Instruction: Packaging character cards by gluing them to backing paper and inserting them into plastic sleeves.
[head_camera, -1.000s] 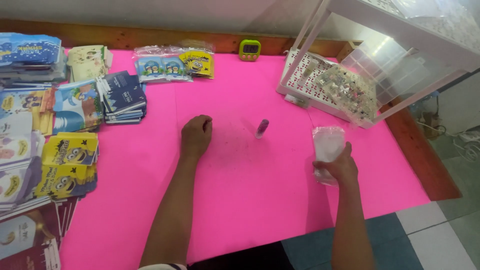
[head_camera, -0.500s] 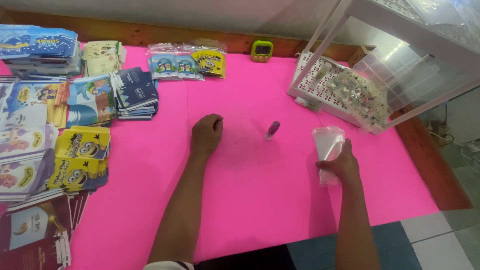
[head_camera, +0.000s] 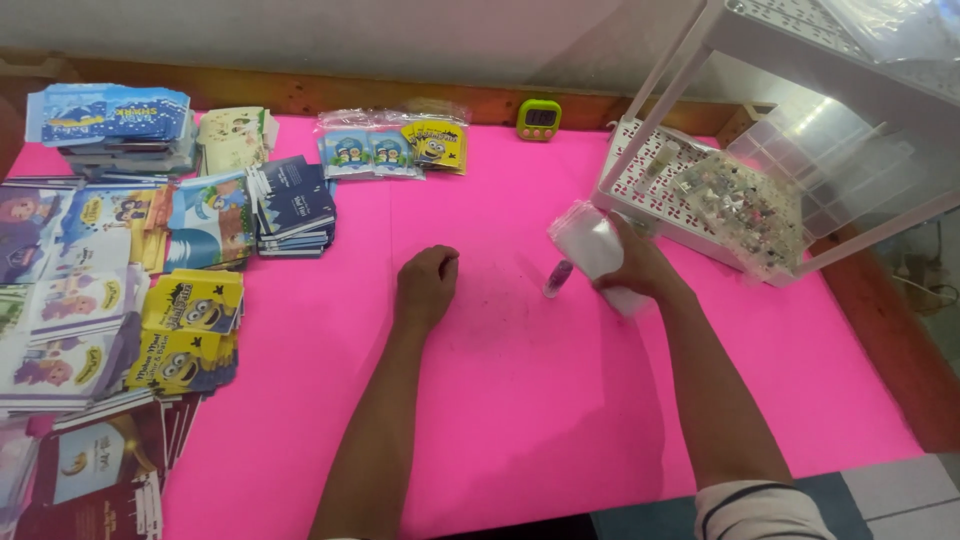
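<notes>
Right hand (head_camera: 640, 268) closed around a clear plastic bag (head_camera: 592, 250), holding it just above the pink table cover (head_camera: 520, 420), right beside a small purple tube (head_camera: 557, 278) lying loose on the pink. Left hand (head_camera: 426, 287) curled into a loose fist, resting knuckles-down on the cover, gripping nothing visible.

Possible trouble: could easily nudge that tube with the bag's edge and send it rolling, being round and so close. Thin slippery plastic, held at 1 end only, so might sag or slip out of the fingers. White wire rack (head_camera: 700, 215) of small bits just behind the wrist, so a careless elbow could bump it. Stacks of colourful booklets (head_camera: 190, 330) well apart on the left, probably safe.
</notes>
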